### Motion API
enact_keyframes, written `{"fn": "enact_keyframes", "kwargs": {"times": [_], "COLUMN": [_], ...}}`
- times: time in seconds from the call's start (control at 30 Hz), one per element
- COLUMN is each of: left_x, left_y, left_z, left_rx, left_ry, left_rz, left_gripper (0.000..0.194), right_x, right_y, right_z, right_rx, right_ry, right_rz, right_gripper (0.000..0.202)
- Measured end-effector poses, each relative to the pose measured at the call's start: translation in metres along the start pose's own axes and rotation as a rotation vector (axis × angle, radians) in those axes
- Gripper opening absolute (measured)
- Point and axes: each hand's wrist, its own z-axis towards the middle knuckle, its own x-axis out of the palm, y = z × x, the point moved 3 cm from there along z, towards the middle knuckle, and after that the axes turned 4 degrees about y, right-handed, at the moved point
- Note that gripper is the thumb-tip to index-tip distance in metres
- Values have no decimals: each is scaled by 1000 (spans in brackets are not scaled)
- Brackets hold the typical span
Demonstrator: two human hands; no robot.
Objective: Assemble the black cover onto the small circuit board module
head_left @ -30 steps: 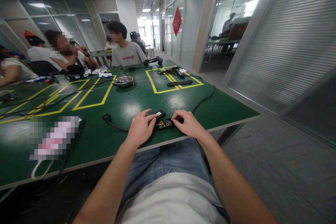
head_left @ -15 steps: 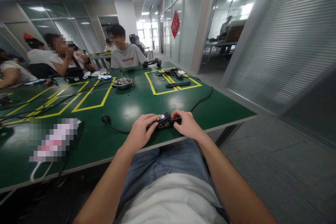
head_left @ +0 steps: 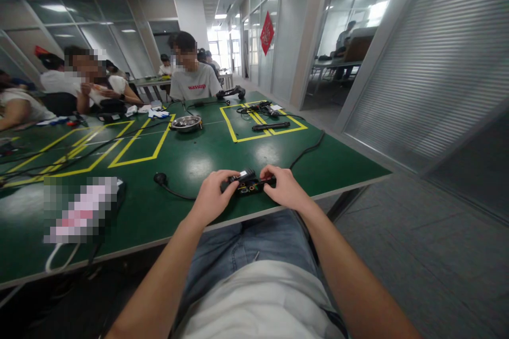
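At the near edge of the green table lies a small black device (head_left: 251, 188) with orange and yellow details on its front. A black cover (head_left: 247, 175) with a white label sits tilted on top of it. My left hand (head_left: 214, 195) pinches the cover's left end between thumb and fingers. My right hand (head_left: 281, 185) has its fingers closed on the right end of the device. Black cables run out from both sides, one ending in a plug (head_left: 160, 179) at the left.
The green table (head_left: 338, 161) carries a metal bowl (head_left: 186, 123), a black bar (head_left: 271, 126), coiled cables (head_left: 254, 109) and a blurred pink item (head_left: 83, 209). Across it sits a person in a grey shirt (head_left: 195, 83); others sit at the left.
The black cover has tilted up from the device, with my left hand at its left end. My right hand has barely moved. The person across has turned the head and shifted slightly.
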Motion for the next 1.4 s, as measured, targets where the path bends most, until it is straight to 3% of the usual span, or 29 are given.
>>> {"fn": "enact_keyframes", "kwargs": {"times": [0.07, 0.13, 0.33, 0.47, 0.9, 1.03, 1.2, 1.33, 1.4], "left_x": [-1, 0, 0, -1, -4, -3, -3, -1, 3], "left_y": [7, 13, 5, -1, -3, 2, 1, 7, 12], "left_z": [3, 5, 0, -6, -9, -8, -5, 4, 8], "left_rx": [-125, -183, -17, 52, 49, 44, 103, -2, -78], "left_ry": [-80, -81, -58, 36, 5, 45, 9, -44, -16], "left_rz": [60, 113, 94, 66, 78, 105, 115, 99, 114], "left_gripper": [22, 19, 16, 11, 17, 19, 16, 26, 29], "right_x": [0, 0, 1, 1, 0, 0, 1, 1, 1], "right_y": [0, 1, 3, 4, 7, 4, 1, 1, 1], "right_z": [0, 0, 1, 0, -2, -1, 2, 3, 3], "right_rx": [-14, -26, -41, -51, -74, -65, -61, -62, -63], "right_ry": [4, 13, 44, 48, 1, 14, 36, 51, 43], "right_rz": [-2, -9, -15, 0, 95, 16, -10, 47, 65], "right_gripper": [19, 15, 8, 6, 8, 12, 12, 10, 9]}}
